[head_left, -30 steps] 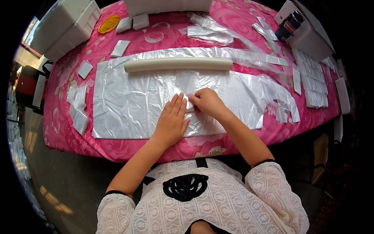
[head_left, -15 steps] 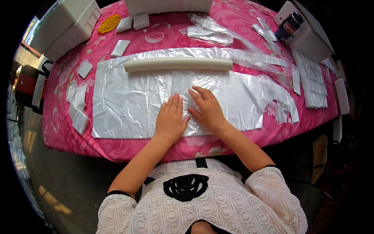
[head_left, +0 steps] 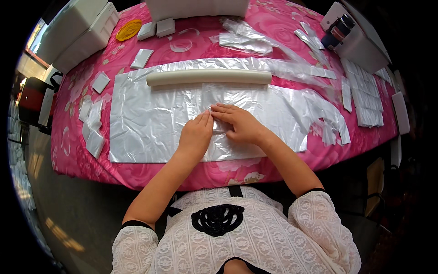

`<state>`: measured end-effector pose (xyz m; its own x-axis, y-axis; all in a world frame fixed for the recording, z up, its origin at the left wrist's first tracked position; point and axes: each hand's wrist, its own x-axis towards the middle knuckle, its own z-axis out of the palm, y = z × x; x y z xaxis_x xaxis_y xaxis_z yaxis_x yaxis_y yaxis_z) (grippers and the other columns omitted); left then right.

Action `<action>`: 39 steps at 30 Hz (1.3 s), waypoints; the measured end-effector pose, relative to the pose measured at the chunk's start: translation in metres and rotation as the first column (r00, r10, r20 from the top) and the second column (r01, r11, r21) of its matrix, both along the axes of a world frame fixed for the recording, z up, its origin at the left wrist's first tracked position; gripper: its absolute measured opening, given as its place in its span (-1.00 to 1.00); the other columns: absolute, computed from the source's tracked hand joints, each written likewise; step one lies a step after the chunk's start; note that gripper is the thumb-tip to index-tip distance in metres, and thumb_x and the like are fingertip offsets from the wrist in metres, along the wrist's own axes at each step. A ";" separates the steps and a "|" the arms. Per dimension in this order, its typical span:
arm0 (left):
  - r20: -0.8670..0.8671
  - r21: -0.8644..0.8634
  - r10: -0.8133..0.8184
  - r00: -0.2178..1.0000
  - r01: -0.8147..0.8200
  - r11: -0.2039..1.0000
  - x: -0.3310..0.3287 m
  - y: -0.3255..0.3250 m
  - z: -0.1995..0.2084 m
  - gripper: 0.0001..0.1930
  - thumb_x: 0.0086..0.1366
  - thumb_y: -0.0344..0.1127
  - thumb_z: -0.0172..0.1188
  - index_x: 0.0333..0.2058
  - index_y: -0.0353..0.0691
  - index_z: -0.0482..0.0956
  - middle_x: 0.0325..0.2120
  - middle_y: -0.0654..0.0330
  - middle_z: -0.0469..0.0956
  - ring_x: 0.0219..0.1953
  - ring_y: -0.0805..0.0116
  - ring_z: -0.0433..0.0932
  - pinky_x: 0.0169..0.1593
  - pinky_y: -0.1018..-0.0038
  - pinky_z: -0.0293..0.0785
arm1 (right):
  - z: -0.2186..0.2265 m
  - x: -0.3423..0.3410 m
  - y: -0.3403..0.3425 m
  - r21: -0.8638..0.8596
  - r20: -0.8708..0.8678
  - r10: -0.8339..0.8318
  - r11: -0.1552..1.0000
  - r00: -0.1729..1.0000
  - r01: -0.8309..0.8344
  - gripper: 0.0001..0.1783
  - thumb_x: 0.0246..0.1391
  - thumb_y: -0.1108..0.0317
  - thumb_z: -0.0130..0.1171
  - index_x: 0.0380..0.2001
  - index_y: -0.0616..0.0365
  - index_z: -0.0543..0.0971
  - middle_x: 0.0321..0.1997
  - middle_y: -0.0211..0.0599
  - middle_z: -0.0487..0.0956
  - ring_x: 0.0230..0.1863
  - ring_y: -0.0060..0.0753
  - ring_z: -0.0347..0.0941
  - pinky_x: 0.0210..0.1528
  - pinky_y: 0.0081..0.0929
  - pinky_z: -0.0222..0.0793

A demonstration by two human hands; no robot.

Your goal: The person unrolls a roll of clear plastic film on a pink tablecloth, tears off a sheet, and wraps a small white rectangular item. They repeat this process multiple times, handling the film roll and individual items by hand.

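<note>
A large translucent white plastic bag (head_left: 150, 123) with handle-like ends at its right lies flat and wrinkled before me. My left hand (head_left: 196, 133) rests on its middle, fingers stretched out and close together; its thumb is hidden. From the right, my right hand (head_left: 239, 123) lies on the bag with its fingers extended leftward and the thumb apart. The fingertips of both hands meet or nearly meet. Neither hand visibly holds anything. Just beyond them, a long off-white cylinder (head_left: 210, 77) lies crosswise on the plastic.
A pink flowered cloth (head_left: 73, 150) covers the table. Folded white packets (head_left: 142, 58) lie left, a stack of flattened plastic bags (head_left: 362, 93) right. White foam boxes (head_left: 86, 36) stand around the far edges. Near them are a yellow ring-shaped item (head_left: 129, 30) and a dark bottle (head_left: 338, 32).
My right hand has shifted left, its fingers now pointing toward my left hand. The left hand has turned slightly, its fingertips meeting the right's. The cylinder stays in place.
</note>
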<state>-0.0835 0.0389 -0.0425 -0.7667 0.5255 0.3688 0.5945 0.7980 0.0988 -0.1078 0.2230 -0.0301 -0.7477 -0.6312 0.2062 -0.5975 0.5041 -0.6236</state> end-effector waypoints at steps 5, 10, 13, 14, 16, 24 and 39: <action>0.085 0.070 -0.025 0.996 0.019 0.997 -0.001 -0.003 0.010 -0.73 0.01 -0.49 0.06 -0.25 -0.31 0.49 -0.21 0.07 0.54 -0.25 0.20 0.55 -0.25 0.38 0.48 | -0.009 -0.002 0.001 -0.012 -0.081 -0.023 1.000 0.996 0.022 -0.40 -0.32 0.63 0.01 -0.03 0.13 0.45 0.10 -0.22 0.40 0.16 -0.17 0.26 0.17 -0.34 0.19; 0.195 0.275 -0.213 0.957 0.155 0.949 0.034 -0.013 0.020 -0.74 -0.01 -0.45 0.15 -0.26 -0.28 0.50 -0.24 0.12 0.54 -0.25 0.20 0.54 -0.22 0.36 0.47 | -0.010 0.028 0.002 -0.082 -0.132 -0.018 0.997 0.991 0.007 -0.57 -0.36 0.65 0.10 -0.29 0.07 0.58 -0.19 -0.40 0.57 -0.12 -0.30 0.46 -0.10 -0.41 0.38; 0.131 0.331 -0.323 0.937 0.266 0.905 0.044 -0.021 0.018 -0.60 -0.11 -0.41 0.24 -0.20 -0.30 0.47 -0.27 0.12 0.54 -0.20 0.19 0.52 -0.12 0.33 0.42 | -0.010 0.043 0.007 -0.095 -0.104 0.025 0.995 0.994 -0.035 -0.65 -0.31 0.60 0.14 -0.33 0.08 0.59 -0.22 -0.39 0.58 -0.15 -0.30 0.46 -0.10 -0.40 0.38; 0.146 0.323 -0.314 0.938 0.255 0.911 0.045 -0.022 0.018 -0.59 -0.11 -0.41 0.24 -0.19 -0.29 0.47 -0.27 0.12 0.54 -0.20 0.19 0.52 -0.13 0.33 0.42 | -0.010 0.046 0.007 -0.108 -0.102 0.017 0.994 0.995 -0.028 -0.66 -0.31 0.59 0.14 -0.34 0.08 0.59 -0.24 -0.41 0.58 -0.17 -0.30 0.46 -0.11 -0.40 0.38; 0.169 0.307 -0.298 0.940 0.237 0.922 0.045 -0.023 0.019 -0.57 -0.12 -0.42 0.24 -0.17 -0.28 0.47 -0.27 0.11 0.54 -0.21 0.19 0.51 -0.14 0.35 0.42 | -0.008 0.049 0.007 -0.132 -0.103 -0.001 0.991 0.995 -0.013 -0.68 -0.30 0.58 0.16 -0.35 0.06 0.60 -0.26 -0.44 0.59 -0.20 -0.29 0.46 -0.11 -0.40 0.38; 0.579 0.515 -0.089 0.811 -0.279 0.810 0.030 -0.013 0.020 -0.44 0.03 -0.37 0.22 0.05 -0.29 0.33 -0.55 0.06 0.50 -0.54 0.20 0.49 -0.41 0.41 0.36 | 0.004 0.033 0.000 -0.058 0.180 -0.280 0.954 0.943 0.294 -0.88 -0.03 0.31 0.12 -0.45 0.07 0.60 -0.50 -0.28 0.55 -0.44 -0.20 0.44 -0.39 -0.36 0.33; 0.747 0.376 0.109 0.656 -0.551 0.745 -0.003 -0.010 0.028 -0.34 0.10 -0.32 0.19 0.13 -0.46 0.15 -0.62 0.08 0.50 -0.53 0.17 0.52 -0.38 0.41 0.41 | 0.008 -0.001 -0.019 0.216 0.262 -0.476 0.877 0.840 0.430 -0.65 -0.01 0.11 0.10 -0.56 0.21 0.60 -0.67 -0.17 0.51 -0.60 -0.18 0.44 -0.47 -0.32 0.32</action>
